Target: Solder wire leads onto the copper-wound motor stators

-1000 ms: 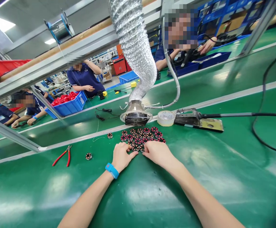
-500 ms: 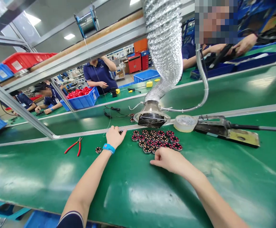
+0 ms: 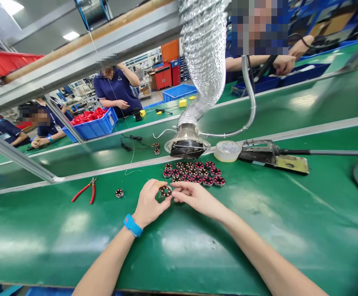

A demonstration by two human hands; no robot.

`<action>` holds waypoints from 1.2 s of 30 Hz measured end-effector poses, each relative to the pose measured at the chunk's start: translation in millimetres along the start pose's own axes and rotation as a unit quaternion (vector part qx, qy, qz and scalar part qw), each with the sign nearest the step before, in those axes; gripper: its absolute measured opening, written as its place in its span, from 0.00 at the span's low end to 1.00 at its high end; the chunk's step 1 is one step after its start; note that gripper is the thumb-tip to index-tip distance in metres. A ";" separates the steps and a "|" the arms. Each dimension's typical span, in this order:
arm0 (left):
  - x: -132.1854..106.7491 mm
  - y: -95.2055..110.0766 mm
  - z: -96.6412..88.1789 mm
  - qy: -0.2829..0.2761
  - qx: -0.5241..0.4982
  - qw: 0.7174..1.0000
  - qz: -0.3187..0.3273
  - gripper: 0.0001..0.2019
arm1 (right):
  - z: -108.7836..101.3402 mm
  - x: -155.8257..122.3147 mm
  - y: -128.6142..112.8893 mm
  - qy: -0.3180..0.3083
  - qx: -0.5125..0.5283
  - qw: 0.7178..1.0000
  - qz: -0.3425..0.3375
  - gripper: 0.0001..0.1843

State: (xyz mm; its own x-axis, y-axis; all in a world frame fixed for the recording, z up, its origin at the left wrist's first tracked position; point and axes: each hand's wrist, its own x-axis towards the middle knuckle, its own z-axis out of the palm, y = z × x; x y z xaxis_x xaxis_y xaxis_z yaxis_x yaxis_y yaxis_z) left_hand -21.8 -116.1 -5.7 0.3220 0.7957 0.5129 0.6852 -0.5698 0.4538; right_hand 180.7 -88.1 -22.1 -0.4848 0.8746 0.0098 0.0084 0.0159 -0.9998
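A small ring-shaped motor stator [image 3: 166, 191] with copper windings is gripped between the thumb and fingers of my left hand [image 3: 150, 203], which wears a blue wristband [image 3: 132, 225]. From the other side, the bent fingertips of my right hand [image 3: 199, 200] close on the stator's right edge; whether they also pinch a wire is too small to tell. Just behind my hands, a cluster of similar stators [image 3: 207, 181], many with dark red windings, lies on the green bench [image 3: 179, 246]. One more stator [image 3: 119, 193] sits alone to the left, near red-handled cutting pliers [image 3: 93, 194].
A fan on a foil duct [image 3: 202, 61] hangs over the cluster's back edge. Behind it to the right are a tape roll [image 3: 227, 152] and a corded tool on a stand [image 3: 259, 154]. Thin wire hangs from a spool [image 3: 92, 14]. Co-workers sit across the bench.
My left hand has brought a stator toward me and to the right from the back of the bench. My right hand has left the cluster's front and met it. The view has shifted.
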 end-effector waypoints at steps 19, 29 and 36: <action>-5.9 -1.4 4.7 0.008 -0.151 0.980 -0.131 0.07 | 7.7 2.1 3.8 0.035 0.047 0.998 0.037 0.30; -2.2 1.3 3.8 -0.014 -0.178 0.970 -0.162 0.09 | 10.7 1.2 8.5 0.011 0.033 0.998 0.058 0.28; 1.9 0.2 -10.9 -0.047 -0.310 0.928 -0.200 0.15 | 7.7 -0.4 3.1 0.015 0.003 0.997 0.080 0.24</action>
State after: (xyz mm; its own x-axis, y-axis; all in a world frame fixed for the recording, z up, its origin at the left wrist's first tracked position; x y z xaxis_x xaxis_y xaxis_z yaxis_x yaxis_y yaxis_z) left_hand -28.2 -117.0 3.3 0.1989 0.9669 0.1600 0.2634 -0.2100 0.9416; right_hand 174.1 -92.2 -25.3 -0.4507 0.8801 -0.1491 0.0788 -0.1271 -0.9888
